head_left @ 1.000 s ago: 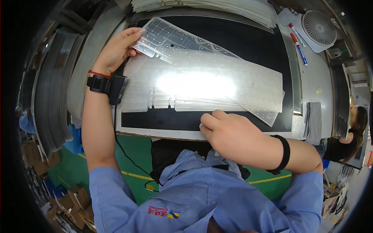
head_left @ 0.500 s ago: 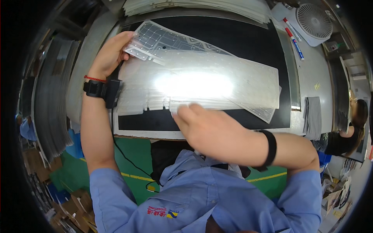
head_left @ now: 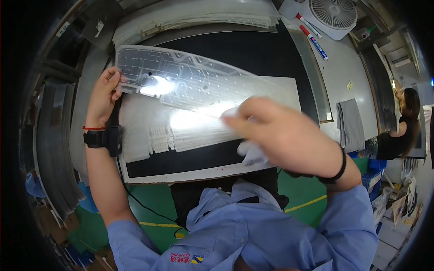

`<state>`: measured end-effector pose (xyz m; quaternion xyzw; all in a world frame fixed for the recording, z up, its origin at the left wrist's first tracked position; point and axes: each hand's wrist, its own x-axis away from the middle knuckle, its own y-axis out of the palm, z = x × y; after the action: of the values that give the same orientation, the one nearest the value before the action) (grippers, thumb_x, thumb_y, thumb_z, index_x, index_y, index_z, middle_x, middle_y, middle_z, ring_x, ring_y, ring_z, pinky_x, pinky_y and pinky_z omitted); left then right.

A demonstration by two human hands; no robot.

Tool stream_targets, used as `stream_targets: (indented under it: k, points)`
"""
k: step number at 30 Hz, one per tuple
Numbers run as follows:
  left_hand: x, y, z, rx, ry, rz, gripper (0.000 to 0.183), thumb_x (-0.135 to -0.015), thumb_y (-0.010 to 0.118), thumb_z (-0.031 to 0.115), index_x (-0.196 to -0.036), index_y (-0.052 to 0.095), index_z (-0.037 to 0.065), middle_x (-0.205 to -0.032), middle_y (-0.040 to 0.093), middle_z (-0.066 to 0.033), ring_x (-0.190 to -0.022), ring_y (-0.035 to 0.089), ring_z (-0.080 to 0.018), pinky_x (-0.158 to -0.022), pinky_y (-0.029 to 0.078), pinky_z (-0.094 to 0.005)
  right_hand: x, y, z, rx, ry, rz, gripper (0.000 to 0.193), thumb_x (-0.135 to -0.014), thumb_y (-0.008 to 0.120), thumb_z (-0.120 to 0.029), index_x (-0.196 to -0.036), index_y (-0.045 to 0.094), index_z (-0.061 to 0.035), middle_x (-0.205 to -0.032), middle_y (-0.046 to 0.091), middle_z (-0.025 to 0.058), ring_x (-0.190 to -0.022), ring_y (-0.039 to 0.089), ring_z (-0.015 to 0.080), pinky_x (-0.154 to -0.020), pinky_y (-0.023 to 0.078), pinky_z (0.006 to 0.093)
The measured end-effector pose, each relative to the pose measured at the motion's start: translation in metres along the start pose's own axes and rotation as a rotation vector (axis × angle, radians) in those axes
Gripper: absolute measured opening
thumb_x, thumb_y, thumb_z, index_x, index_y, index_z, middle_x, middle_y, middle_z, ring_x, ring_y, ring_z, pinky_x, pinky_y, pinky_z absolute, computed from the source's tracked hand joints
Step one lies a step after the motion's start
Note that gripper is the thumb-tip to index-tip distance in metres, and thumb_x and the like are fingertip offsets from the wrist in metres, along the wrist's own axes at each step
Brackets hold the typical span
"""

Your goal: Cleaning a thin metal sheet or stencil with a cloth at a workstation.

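Well L of the clear stack (head_left: pixel 208 141), thin grey sheets (head_left: pixel 55 140) stand on edge, prob. to save room. By the stack's far L corner, the L hand (head_left: pixel 106 90) pinches the short end of a clear sheet w/ dots and lines (head_left: pixel 181 72). Its grip is closed on just that end, prob. so the hand doesn't hide the rest. The sheet slants over the stack's far side. A black mat (head_left: pixel 235 50) pokes out past the stack, maybe b/c clear stuff shows up well on black. Over the stack's R half, the R hand is blurry; its (head_left: pixel 278 133) grip is closed on a white cloth (head_left: pixel 254 156), bunched so it hangs down. Can't tell if cloth & sheet touch. R of the stack, 2 pens (head_left: pixel 315 43), a fan (head_left: pixel 333 12) and a grey cloth (head_left: pixel 351 124) sit on the table (head_left: pixel 335 74), prob. to be handy but out of the way.
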<state>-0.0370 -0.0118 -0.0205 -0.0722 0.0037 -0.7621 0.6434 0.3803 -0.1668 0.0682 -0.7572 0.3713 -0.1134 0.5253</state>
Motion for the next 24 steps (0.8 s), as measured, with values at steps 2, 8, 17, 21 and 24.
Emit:
stream_targets:
  k: [2,8,17,21,24]
  points:
    - [-0.001,-0.014,-0.004,0.139,0.07,0.03,0.016,-0.105,0.057,0.019,-0.113,0.06,0.005,-0.093,0.062,0.0016,-0.067,0.052,-0.0006,-0.055,0.039,-0.0132,0.008,-0.011,0.014,0.049,0.052,0.168,0.049,-0.079,0.06,0.008,-0.126,0.065,-0.0038,-0.104,0.061,0.0143,-0.09,0.065,0.0322,-0.077,0.055,0.038]
    - [-0.003,-0.004,0.007,0.309,0.093,0.196,0.037,-0.105,0.057,0.019,-0.134,0.051,-0.002,-0.115,0.066,-0.0079,-0.093,0.064,-0.0109,-0.083,0.054,-0.019,0.035,-0.019,0.036,0.107,0.208,0.295,0.051,-0.08,0.057,0.016,-0.126,0.066,-0.003,-0.1,0.059,0.0152,-0.088,0.063,0.0318,-0.079,0.052,0.0355]
    - [0.001,-0.009,0.003,0.067,-0.051,0.203,0.038,-0.105,0.058,0.024,-0.134,0.055,0.001,-0.104,0.065,-0.0002,-0.086,0.06,-0.0059,-0.07,0.049,-0.0194,0.028,-0.031,0.072,0.048,0.208,0.279,0.046,-0.087,0.053,0.014,-0.128,0.065,-0.0026,-0.094,0.056,0.0132,-0.084,0.057,0.0272,-0.076,0.046,0.0318]
    - [0.002,0.005,0.011,-0.03,-0.04,0.124,0.029,-0.105,0.057,0.024,-0.126,0.059,0.005,-0.1,0.065,0.0005,-0.076,0.056,-0.0042,-0.062,0.043,-0.0168,0.026,-0.049,0.104,0.053,0.217,0.284,0.043,-0.088,0.054,0.011,-0.127,0.066,-0.0031,-0.095,0.056,0.0121,-0.083,0.056,0.0248,-0.075,0.045,0.0297]
    - [0.002,-0.002,0.009,0.021,0.022,0.103,0.027,-0.107,0.054,0.022,-0.127,0.058,0.005,-0.101,0.064,-0.0012,-0.072,0.055,-0.0046,-0.06,0.042,-0.0163,0.023,-0.056,0.132,-0.073,0.311,0.315,0.039,-0.091,0.055,0.007,-0.127,0.066,-0.0019,-0.099,0.058,0.007,-0.087,0.054,0.0178,-0.078,0.041,0.0262]
